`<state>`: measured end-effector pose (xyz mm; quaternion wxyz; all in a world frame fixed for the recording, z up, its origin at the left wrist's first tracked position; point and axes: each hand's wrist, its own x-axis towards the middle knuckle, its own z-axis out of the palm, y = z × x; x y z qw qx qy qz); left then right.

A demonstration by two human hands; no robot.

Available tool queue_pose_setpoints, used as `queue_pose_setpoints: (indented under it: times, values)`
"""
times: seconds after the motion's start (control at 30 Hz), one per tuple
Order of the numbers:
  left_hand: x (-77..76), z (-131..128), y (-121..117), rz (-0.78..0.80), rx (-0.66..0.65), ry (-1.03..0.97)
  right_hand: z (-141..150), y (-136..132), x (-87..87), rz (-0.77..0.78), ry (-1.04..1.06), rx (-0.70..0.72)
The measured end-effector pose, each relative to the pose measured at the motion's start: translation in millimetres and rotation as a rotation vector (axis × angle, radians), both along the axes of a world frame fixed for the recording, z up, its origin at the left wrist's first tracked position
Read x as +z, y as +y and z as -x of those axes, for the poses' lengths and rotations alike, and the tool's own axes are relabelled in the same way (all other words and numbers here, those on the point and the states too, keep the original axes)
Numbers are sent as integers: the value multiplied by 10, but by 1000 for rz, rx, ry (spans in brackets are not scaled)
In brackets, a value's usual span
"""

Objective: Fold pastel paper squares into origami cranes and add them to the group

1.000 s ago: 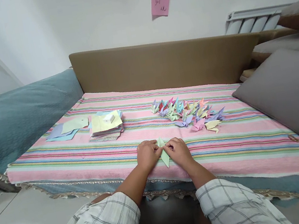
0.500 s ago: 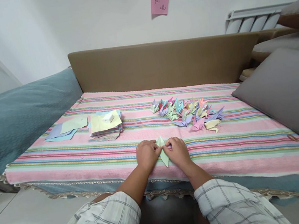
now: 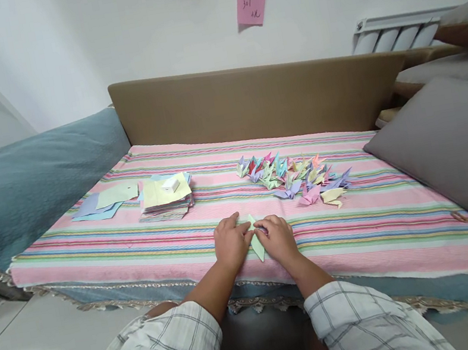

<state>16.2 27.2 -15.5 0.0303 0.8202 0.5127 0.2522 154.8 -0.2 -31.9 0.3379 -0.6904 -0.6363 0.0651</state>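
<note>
A pale green folded paper [image 3: 258, 247], a narrow diamond with pointed ends, lies on the striped cloth [image 3: 131, 259] near the seat's front edge. My left hand [image 3: 231, 243] grips its left side with the thumb and index finger, the other fingers stretched out a little. From the right, my right hand [image 3: 277, 235] pinches the paper at its middle, fingers curled. Both sets of fingertips nearly meet over the paper and hide its centre. Beyond my right hand lies a group of folded paper cranes [image 3: 290, 190] in many colours.
A stack of square paper [image 3: 165, 196] with a small white block [image 3: 170, 184] on top stands at the left. Loose sheets [image 3: 116, 194] lie beside it. A grey cushion [image 3: 446, 143] leans at the right; a brown backrest [image 3: 248, 103] runs behind.
My left fingers have spread and lifted slightly, and the fingertips have shifted at the paper's middle. The green paper stays in the same place.
</note>
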Motion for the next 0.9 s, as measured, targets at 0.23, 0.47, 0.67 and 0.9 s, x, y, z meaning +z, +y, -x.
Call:
queue_pose_setpoints:
  times: [0.23, 0.47, 0.67, 0.9]
  values:
    - [11, -7, -5, 54, 28, 68, 6, -1, 28, 51, -31, -22]
    - [22, -2, 18, 99, 49, 23, -8, 6, 25, 52, -7, -31]
    - [34, -6, 11, 116, -4, -53, -6, 19, -1, 41, -14, -38]
    - [15, -22, 36, 242, -63, -345, -59, 13, 23, -7, 183, 68]
